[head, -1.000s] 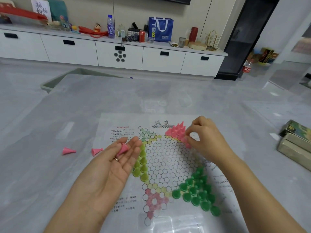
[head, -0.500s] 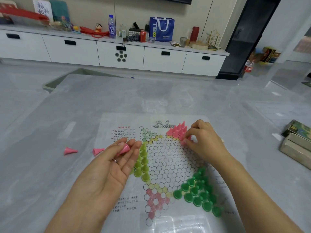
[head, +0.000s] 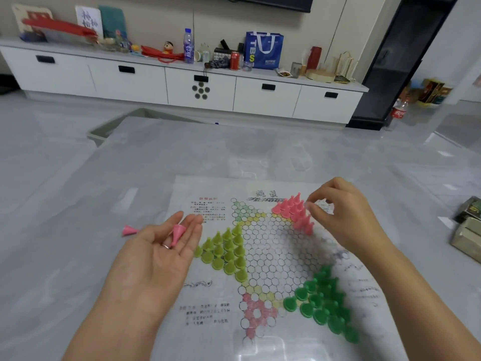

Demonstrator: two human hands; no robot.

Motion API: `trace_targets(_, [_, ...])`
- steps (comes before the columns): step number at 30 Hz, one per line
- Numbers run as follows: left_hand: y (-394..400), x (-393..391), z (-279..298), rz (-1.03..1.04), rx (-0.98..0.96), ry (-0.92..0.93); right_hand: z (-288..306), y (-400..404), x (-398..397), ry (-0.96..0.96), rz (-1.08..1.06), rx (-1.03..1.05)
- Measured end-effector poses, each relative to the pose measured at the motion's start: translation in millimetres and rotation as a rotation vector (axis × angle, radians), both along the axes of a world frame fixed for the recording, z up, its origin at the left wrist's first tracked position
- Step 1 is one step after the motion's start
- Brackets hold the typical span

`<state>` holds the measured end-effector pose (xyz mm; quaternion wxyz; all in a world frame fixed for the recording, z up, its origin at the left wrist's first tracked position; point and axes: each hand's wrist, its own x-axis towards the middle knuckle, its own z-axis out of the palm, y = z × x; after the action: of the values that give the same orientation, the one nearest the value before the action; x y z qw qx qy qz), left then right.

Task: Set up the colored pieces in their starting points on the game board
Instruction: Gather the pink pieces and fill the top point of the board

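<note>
Pink piece (head: 177, 233) across left hand (head: 156, 259) fingers (head: 191, 231)

A grey marble-patterned table (head: 156, 165) carries a printed paper game board (head: 208, 295) spread flat. A loose pink piece (head: 128, 230) lies on its side left of the sheet, while boxes (head: 467, 230) sit at the table's right edge.

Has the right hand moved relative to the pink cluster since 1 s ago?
Yes. The right hand has lifted off the near end of the pink cone-shaped plastic pieces on the paper game board and now hovers beside their far right edge, holding nothing.
</note>
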<state>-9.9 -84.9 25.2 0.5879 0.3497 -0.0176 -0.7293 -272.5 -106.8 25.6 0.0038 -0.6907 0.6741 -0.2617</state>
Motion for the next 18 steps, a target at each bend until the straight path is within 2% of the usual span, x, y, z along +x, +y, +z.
trace_targets(3, [-3,17,2,0.140,0.034,-0.004,23,7,28,-0.036,0.106,-0.004])
trace_targets(5, [-5,27,1,0.207,0.037,0.016,36,11,58,-0.042,0.253,0.083])
trace_targets(10, [-4,53,-2,0.281,0.022,0.027,37,-2,134,0.114,0.546,0.295])
trace_targets(18, [-2,89,-5,0.366,0.085,0.009,-6,-45,212,0.500,0.523,0.494])
